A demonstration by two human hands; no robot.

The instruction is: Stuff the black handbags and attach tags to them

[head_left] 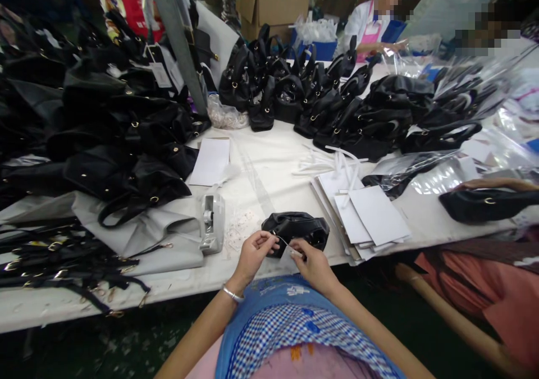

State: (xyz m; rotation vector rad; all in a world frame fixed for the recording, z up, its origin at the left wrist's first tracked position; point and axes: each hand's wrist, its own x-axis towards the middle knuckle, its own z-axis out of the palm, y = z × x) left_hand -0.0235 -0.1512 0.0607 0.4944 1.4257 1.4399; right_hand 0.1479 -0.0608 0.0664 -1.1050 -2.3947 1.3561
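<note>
My left hand (254,254) and my right hand (314,265) are close together at the near table edge, both pinched on a thin white string (286,243) stretched between them. A small pale tag or clear bag piece (289,260) hangs under the string by my right fingers. Just behind my hands lies a small black bag (297,230) on the white table (269,160). My left wrist wears a silver bangle (233,295).
A grey tape dispenser (211,223) stands left of my hands. White cards (364,216) are stacked to the right, a white sheet (210,161) further back. Heaps of black bags (105,126) cover the left and far side. Black straps (63,266) lie at front left. Other people work opposite and at right.
</note>
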